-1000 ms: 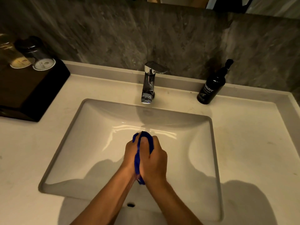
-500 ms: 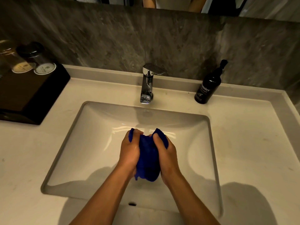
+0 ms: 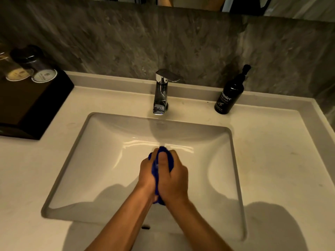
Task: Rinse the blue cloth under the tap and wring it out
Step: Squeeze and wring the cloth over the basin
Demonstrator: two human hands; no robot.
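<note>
Two hands, the left hand [image 3: 147, 171] and the right hand [image 3: 175, 180], show at lower centre. One blue cloth [image 3: 164, 158] sits between them. One tap [image 3: 161, 93] stands at upper centre, one sink [image 3: 108, 160] below it. One dark bottle [image 3: 229, 96] stands at upper right. At upper left, seemingly two capped glasses [image 3: 43, 73] sit on one dark tray [image 3: 36, 109].

My left hand [image 3: 147, 173] and right hand [image 3: 174, 180] press together, fists closed tight. Both forearms reach forward, converging.
</note>
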